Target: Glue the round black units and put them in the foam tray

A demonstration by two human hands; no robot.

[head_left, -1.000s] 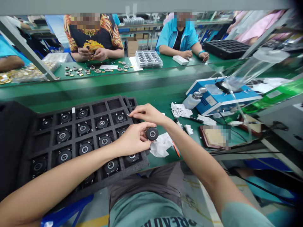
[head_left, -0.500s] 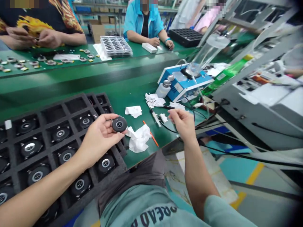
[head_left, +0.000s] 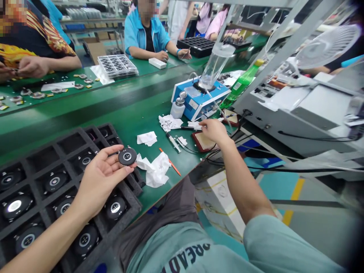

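My left hand [head_left: 99, 176] holds a round black disc part [head_left: 127, 156] at its fingertips, face up, above the right edge of a black foam tray [head_left: 71, 141]. The tray's cells hold several similar black round parts. My right hand [head_left: 213, 130] is stretched out to the right, fingers curled downward over a small red-framed pad [head_left: 203, 142] beside thin cables. I cannot make out whether anything is in its fingers.
Crumpled white wipes [head_left: 155, 168], an orange stick [head_left: 170, 161] and a syringe-like tool [head_left: 173, 141] lie on the green bench. A blue box machine [head_left: 199, 99] with a small bottle [head_left: 178, 108] stands behind. Other people work at the far bench. A grey machine [head_left: 298, 113] sits right.
My right hand left the disc and moved right to the red-framed pad. My left hand keeps the disc, now held face up. The view swung right.
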